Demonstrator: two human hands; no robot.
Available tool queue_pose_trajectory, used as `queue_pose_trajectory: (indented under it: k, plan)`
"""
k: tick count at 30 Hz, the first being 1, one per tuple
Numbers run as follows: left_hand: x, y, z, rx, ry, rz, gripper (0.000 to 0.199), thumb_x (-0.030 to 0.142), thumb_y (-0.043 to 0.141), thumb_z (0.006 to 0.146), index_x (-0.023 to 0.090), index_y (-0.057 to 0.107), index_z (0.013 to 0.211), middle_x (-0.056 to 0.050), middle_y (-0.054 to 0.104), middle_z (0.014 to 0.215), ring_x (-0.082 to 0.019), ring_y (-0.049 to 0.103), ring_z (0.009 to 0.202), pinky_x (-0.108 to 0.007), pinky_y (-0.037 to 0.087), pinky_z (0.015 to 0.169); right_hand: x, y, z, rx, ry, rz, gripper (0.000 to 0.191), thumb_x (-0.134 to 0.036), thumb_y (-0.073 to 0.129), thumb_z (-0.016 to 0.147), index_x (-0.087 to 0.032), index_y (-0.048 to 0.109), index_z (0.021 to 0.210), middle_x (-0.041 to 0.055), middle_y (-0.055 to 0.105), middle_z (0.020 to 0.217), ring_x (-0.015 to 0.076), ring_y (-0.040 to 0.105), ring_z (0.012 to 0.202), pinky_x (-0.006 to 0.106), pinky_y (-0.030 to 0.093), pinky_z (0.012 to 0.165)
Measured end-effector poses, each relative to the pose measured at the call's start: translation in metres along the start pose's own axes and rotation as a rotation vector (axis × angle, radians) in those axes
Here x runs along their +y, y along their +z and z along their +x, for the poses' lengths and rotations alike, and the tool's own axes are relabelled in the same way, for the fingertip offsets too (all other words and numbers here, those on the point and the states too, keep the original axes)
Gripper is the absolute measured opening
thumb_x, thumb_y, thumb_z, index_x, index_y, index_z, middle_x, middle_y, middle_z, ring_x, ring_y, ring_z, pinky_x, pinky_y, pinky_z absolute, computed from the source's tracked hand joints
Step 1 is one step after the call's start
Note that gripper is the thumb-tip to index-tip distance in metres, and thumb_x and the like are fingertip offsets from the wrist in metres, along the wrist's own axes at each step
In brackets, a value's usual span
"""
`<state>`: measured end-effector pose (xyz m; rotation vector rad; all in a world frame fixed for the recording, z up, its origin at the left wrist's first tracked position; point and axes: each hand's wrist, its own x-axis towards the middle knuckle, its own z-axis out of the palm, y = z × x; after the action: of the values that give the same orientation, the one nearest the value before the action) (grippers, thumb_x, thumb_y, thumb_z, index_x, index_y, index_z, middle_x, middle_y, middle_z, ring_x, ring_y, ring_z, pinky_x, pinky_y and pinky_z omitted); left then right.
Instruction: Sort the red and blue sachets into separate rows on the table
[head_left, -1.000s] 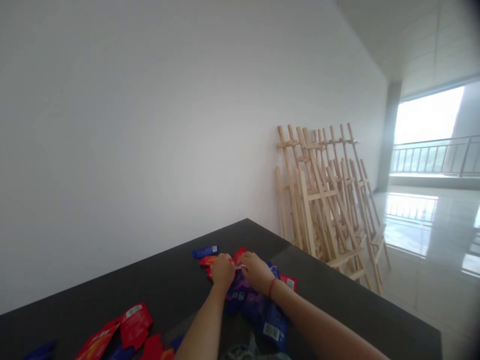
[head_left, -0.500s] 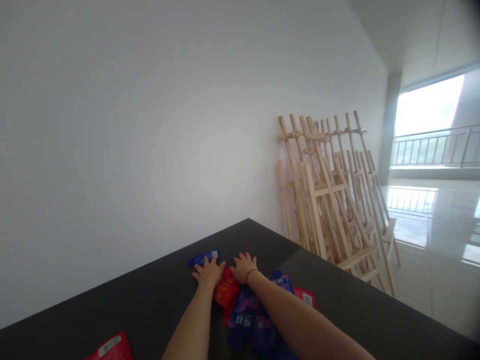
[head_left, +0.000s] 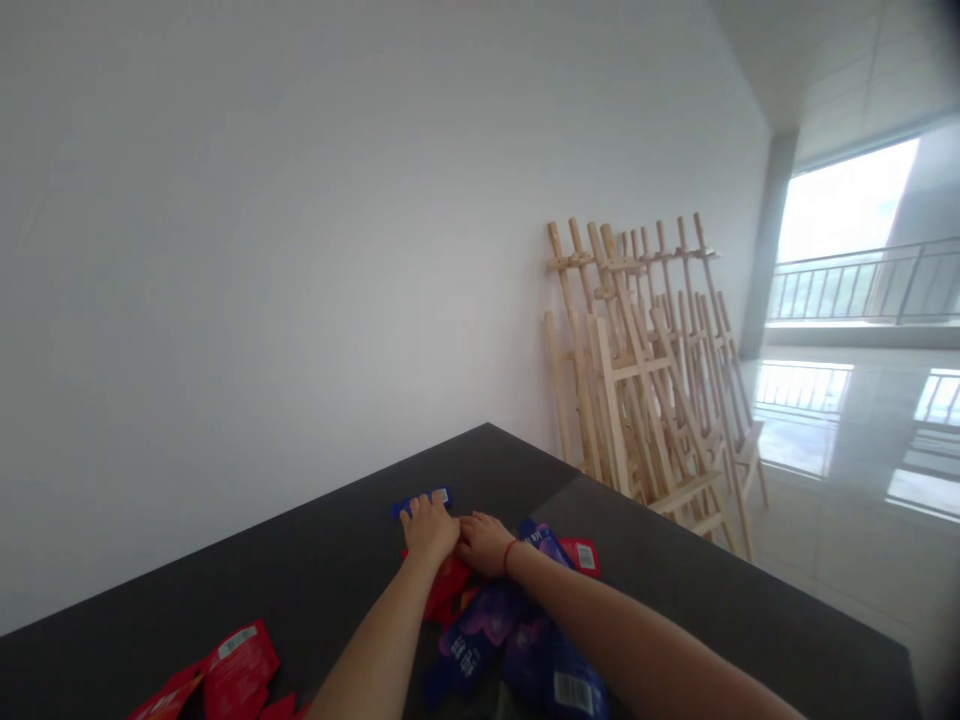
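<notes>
My left hand (head_left: pixel 430 528) lies over red pouches, its fingers apart and reaching onto a small blue pouch (head_left: pixel 442 495) at the far side. Beside it, my right hand (head_left: pixel 486 544), with a red string on the wrist, rests palm down with its fingers pointing left, up against my left hand. Under and just below both hands is a red pouch (head_left: pixel 444 590), partly covered. Dark blue pouches with purple print (head_left: pixel 491 610) overlap below my right wrist, and another blue pouch (head_left: pixel 551 548) lies by the forearm. The undersides of both hands are hidden.
More red pouches (head_left: pixel 238 670) lie at the lower left of the black table (head_left: pixel 487 450). One red pouch (head_left: pixel 583 556) shows right of my right forearm. A white wall (head_left: pixel 300 250) stands behind. Wooden easels (head_left: pixel 637 370) lean beyond the table's right edge.
My hands have come together over the red pouches, and the right hand's fingers have swung left. The view has shifted, showing more of the red pouches at lower left.
</notes>
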<state>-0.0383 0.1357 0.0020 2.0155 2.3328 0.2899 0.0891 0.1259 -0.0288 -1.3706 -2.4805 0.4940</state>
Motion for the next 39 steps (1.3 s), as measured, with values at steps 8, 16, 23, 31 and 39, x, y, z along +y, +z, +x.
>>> queue_pose_trajectory:
  k: [8,16,23,31,39]
  plan:
    - [-0.033,0.008,0.037,-0.076,-0.051,-0.039,0.067,0.055,0.037,0.092,0.022,0.035,0.150,-0.013,0.029,0.160,-0.042,0.010,0.148,-0.063,0.026,0.111,-0.003,0.000,-0.010,0.038,-0.021,-0.002,0.057,-0.050,0.044,0.092,-0.022,0.053,0.140,0.0115,0.046,0.150,0.0361,0.037,0.137,0.062,0.027,0.108]
    - [-0.025,0.018,-0.022,-0.105,0.048,-0.026,0.057,0.050,0.028,0.096,0.026,0.045,0.145,-0.006,0.039,0.155,-0.035,0.023,0.146,-0.050,0.025,0.115,-0.011,0.005,-0.028,0.070,-0.065,-0.008,0.051,-0.045,0.041,0.094,-0.019,0.053,0.136,0.0122,0.056,0.140,0.0334,0.040,0.134,0.061,0.023,0.110]
    - [0.000,-0.004,-0.087,-0.091,0.024,0.011,0.049,0.040,0.024,0.098,0.023,0.054,0.133,-0.011,0.053,0.143,-0.030,0.048,0.130,-0.048,0.041,0.101,-0.027,-0.013,-0.060,0.000,-0.098,-0.116,0.040,-0.040,0.044,0.094,-0.016,0.063,0.120,0.0157,0.064,0.125,0.0337,0.056,0.117,0.057,0.040,0.098]
    - [0.003,-0.028,-0.170,-0.094,0.074,0.098,0.046,0.042,0.028,0.099,0.021,0.059,0.125,-0.013,0.063,0.128,-0.032,0.057,0.116,-0.043,0.045,0.092,-0.053,-0.027,-0.130,-0.037,-0.197,-0.220,0.034,-0.037,0.054,0.090,-0.014,0.069,0.110,0.0163,0.067,0.118,0.0338,0.059,0.111,0.052,0.045,0.092]
    - [0.013,-0.041,-0.229,-0.060,0.143,0.133,0.042,0.033,0.035,0.097,0.015,0.057,0.128,-0.014,0.063,0.128,-0.030,0.058,0.117,-0.040,0.040,0.100,-0.076,-0.042,-0.199,0.079,-0.185,-0.264,0.029,-0.027,0.050,0.094,-0.010,0.068,0.109,0.0168,0.069,0.111,0.0310,0.059,0.109,0.047,0.042,0.095]
